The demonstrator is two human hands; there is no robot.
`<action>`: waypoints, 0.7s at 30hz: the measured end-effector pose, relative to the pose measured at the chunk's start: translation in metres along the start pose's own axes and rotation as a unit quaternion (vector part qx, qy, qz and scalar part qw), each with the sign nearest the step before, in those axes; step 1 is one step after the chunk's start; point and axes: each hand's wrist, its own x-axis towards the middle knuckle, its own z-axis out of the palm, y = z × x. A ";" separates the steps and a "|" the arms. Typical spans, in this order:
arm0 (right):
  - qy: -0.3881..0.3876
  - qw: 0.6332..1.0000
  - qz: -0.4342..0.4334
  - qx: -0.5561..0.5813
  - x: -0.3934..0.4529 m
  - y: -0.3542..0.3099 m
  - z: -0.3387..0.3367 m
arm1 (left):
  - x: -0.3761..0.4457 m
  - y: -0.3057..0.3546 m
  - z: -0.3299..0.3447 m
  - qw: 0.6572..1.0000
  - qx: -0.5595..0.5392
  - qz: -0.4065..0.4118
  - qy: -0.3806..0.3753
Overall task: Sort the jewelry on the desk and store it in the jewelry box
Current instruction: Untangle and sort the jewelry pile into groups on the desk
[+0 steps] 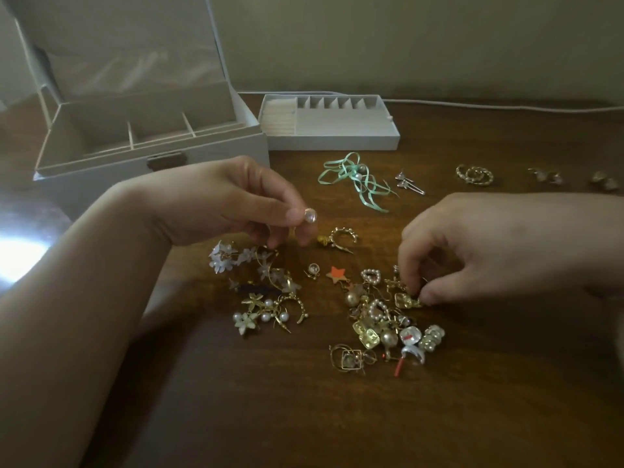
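A heap of mixed jewelry (378, 319) lies on the dark wooden desk (304, 417): gold squares, pearls, a pearl heart, an orange star (337, 273). A second cluster of white flower earrings (263, 288) lies to its left. My left hand (233, 201) pinches a round pearl earring (310, 216) above the desk. My right hand (472, 248) reaches into the heap and pinches a gold square earring (408, 300). The white jewelry box (141, 153) stands open at the back left.
A white divided tray (337, 135) sits to the right of the box. In front of it lie mint ribbon earrings (354, 179), silver bow earrings (408, 182), gold hoops (474, 175) and two more pairs at the far right. A white cable (506, 108) runs along the wall.
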 end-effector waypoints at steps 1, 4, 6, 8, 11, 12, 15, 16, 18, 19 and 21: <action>-0.008 1.000 0.013 0.006 -0.001 0.001 -0.001 | 0.000 0.001 0.001 1.000 0.020 0.002 0.002; -0.017 0.999 0.031 0.015 -0.004 0.006 -0.003 | 0.002 0.003 0.004 0.997 0.074 0.007 -0.001; -0.021 0.999 0.037 0.022 -0.007 0.008 -0.005 | 0.004 0.006 0.009 0.993 0.115 -0.002 -0.029; -0.017 0.999 0.036 0.029 -0.010 0.009 -0.006 | 0.006 0.008 0.015 0.983 0.171 -0.016 -0.061; 0.012 0.999 -0.004 0.039 -0.011 0.010 -0.006 | 0.007 0.008 0.019 0.967 0.239 -0.027 -0.079; 0.020 0.999 -0.027 0.043 -0.010 0.009 -0.005 | 0.008 0.008 0.020 0.964 0.253 -0.028 -0.083; 0.024 0.996 -0.078 0.045 -0.006 0.002 -0.001 | 0.009 0.010 0.022 0.963 0.256 -0.013 -0.083; 0.017 0.995 -0.085 0.040 -0.005 0.000 0.001 | 0.009 0.010 0.022 0.965 0.250 -0.008 -0.078; 0.000 0.996 -0.088 0.026 -0.002 -0.001 0.003 | 0.009 0.010 0.022 0.968 0.241 -0.004 -0.069; -0.007 0.996 -0.087 0.018 -0.001 -0.001 0.004 | 0.009 0.010 0.022 0.970 0.236 -0.002 -0.065; -0.016 0.997 -0.080 -0.004 0.002 -0.001 0.006 | 0.009 0.010 0.023 0.973 0.226 0.005 -0.055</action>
